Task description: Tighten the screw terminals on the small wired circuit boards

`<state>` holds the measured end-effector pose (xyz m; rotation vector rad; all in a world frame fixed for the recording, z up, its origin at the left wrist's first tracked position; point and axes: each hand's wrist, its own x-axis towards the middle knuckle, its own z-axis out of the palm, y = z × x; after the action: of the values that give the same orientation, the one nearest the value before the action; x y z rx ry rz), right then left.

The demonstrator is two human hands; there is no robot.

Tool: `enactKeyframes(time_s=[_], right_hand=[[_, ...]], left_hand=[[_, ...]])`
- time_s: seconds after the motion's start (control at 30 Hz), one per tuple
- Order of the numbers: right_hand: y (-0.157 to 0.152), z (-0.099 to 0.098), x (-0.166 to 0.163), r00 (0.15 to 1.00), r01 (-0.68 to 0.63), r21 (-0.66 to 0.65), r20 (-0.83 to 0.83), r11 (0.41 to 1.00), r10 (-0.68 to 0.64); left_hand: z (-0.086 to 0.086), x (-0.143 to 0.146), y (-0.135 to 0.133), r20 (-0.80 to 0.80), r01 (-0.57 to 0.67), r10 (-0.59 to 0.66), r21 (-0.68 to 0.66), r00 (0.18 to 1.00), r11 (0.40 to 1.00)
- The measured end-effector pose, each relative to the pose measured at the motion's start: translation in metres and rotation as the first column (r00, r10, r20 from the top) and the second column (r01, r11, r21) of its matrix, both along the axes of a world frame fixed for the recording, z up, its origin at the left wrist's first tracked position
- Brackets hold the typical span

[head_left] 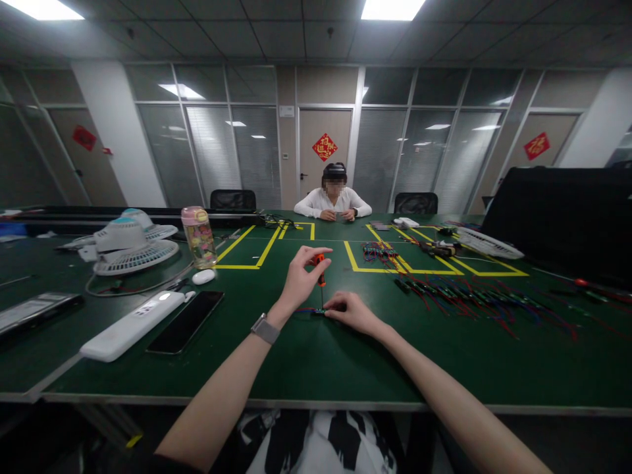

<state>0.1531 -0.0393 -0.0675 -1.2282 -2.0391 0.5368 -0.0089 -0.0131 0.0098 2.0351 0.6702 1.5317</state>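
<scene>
My left hand (300, 280) pinches the orange handle of a small screwdriver (320, 271), held upright with its tip down on a small dark connector part (318, 312) on the green table (316, 368). My right hand (351, 311) lies on the table just right of that part, fingers closed against it and holding it in place. Thin coloured wires lead out from the part to the left. A watch sits on my left wrist.
Rows of wired connectors (459, 293) spread at right. A black phone (186, 320), a white power strip (129, 326), a drink bottle (198, 237) and white fans (132, 247) stand at left. Another person (333, 197) sits across the table.
</scene>
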Motion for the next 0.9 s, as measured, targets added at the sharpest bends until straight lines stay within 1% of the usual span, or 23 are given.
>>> enactKeyframes(time_s=[0.07, 0.1, 0.2, 0.23, 0.27, 0.3, 0.4, 0.47, 0.53, 0.6, 0.67, 0.73, 0.83, 0.9], right_hand=[[-0.0004, 0.0002, -0.0004, 1.000, 0.010, 0.005, 0.000, 1.000, -0.010], [-0.0007, 0.0004, -0.0007, 1.000, 0.017, 0.008, -0.001, 1.000, -0.017], [-0.0017, 0.0014, -0.0017, 1.000, 0.031, 0.009, 0.000, 0.999, -0.031], [-0.0019, 0.0018, -0.0019, 0.999, 0.034, 0.010, 0.003, 0.999, -0.034], [-0.0021, 0.0021, -0.0021, 0.999, 0.034, 0.010, 0.008, 0.999, -0.034], [-0.0022, 0.0024, -0.0022, 0.999, 0.034, 0.011, 0.013, 0.999, -0.034], [-0.0021, 0.0028, -0.0021, 0.999, 0.031, 0.011, 0.018, 0.999, -0.031], [-0.0022, 0.0029, -0.0020, 1.000, 0.025, 0.008, 0.016, 1.000, -0.025], [-0.0024, 0.0029, -0.0021, 1.000, 0.017, 0.012, 0.017, 1.000, -0.017], [-0.0029, 0.0029, -0.0025, 1.000, 0.017, 0.018, 0.018, 1.000, -0.018], [-0.0033, 0.0028, -0.0030, 1.000, 0.025, 0.019, 0.017, 1.000, -0.025], [-0.0036, 0.0027, -0.0034, 0.999, 0.032, 0.020, 0.019, 0.999, -0.032], [-0.0038, 0.0022, -0.0033, 0.999, 0.029, 0.027, 0.024, 0.999, -0.030], [-0.0036, 0.0017, -0.0030, 0.999, 0.024, 0.032, 0.027, 0.999, -0.025]], left_hand=[[0.0014, -0.0010, 0.0002, -0.012, -0.014, 0.014, 0.018, 1.000, 1.000], [0.0023, -0.0014, 0.0003, -0.012, 0.019, -0.019, 0.004, 1.000, 1.000], [0.0043, -0.0017, 0.0012, 0.020, 0.190, -0.189, -0.099, 0.982, 0.977], [0.0042, -0.0015, 0.0016, 0.034, 0.222, -0.220, -0.126, 0.975, 0.967], [0.0038, -0.0014, 0.0019, 0.045, 0.225, -0.221, -0.135, 0.974, 0.965], [0.0032, -0.0013, 0.0023, 0.049, 0.203, -0.198, -0.126, 0.979, 0.971], [0.0018, -0.0020, 0.0034, 0.036, 0.065, -0.064, -0.045, 0.997, 0.997], [0.0024, -0.0031, 0.0042, 0.026, 0.017, -0.017, -0.015, 1.000, 1.000], [0.0036, -0.0042, 0.0054, 0.031, 0.055, -0.054, -0.034, 0.998, 0.998], [0.0045, -0.0049, 0.0069, 0.063, 0.145, -0.139, -0.094, 0.988, 0.985], [0.0043, -0.0051, 0.0082, 0.102, 0.195, -0.181, -0.145, 0.978, 0.970], [0.0033, -0.0049, 0.0088, 0.107, 0.162, -0.147, -0.152, 0.983, 0.975], [0.0021, -0.0046, 0.0084, 0.062, 0.055, -0.049, -0.095, 0.997, 0.994], [0.0023, -0.0045, 0.0080, 0.049, 0.025, -0.022, -0.060, 0.999, 0.998]])
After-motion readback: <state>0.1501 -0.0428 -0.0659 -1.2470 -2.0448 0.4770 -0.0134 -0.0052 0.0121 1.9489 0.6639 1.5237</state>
